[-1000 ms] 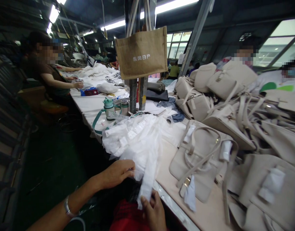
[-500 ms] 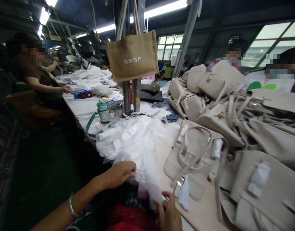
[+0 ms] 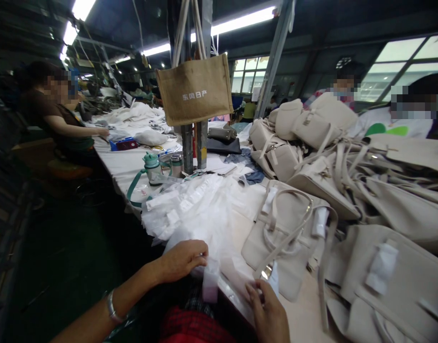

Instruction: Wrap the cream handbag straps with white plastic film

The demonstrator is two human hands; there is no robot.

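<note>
My left hand [image 3: 185,259], with a metal bangle on its wrist, has its fingers curled in a pinch at the near edge of a heap of thin white translucent sheets [image 3: 193,209]. Just below those fingertips hangs a pale pinkish strip [image 3: 210,288]. My right hand [image 3: 270,307] pinches the end of a translucent white strip [image 3: 236,274] that slants down from the heap over the table edge. Right beside it lies a beige handbag [image 3: 252,243] with looped handles and white wrapping on its hardware.
More beige bags [image 3: 322,176] are piled on the right. A teal-lidded bottle [image 3: 152,166] and a flask [image 3: 176,166] stand by a metal post [image 3: 201,147], where a brown bag [image 3: 195,90] hangs. A co-worker [image 3: 57,114] works at left; others are behind the pile.
My right hand has moved right and slightly away from the left, drawing the end of the strip with it. My left hand has shifted slightly right.
</note>
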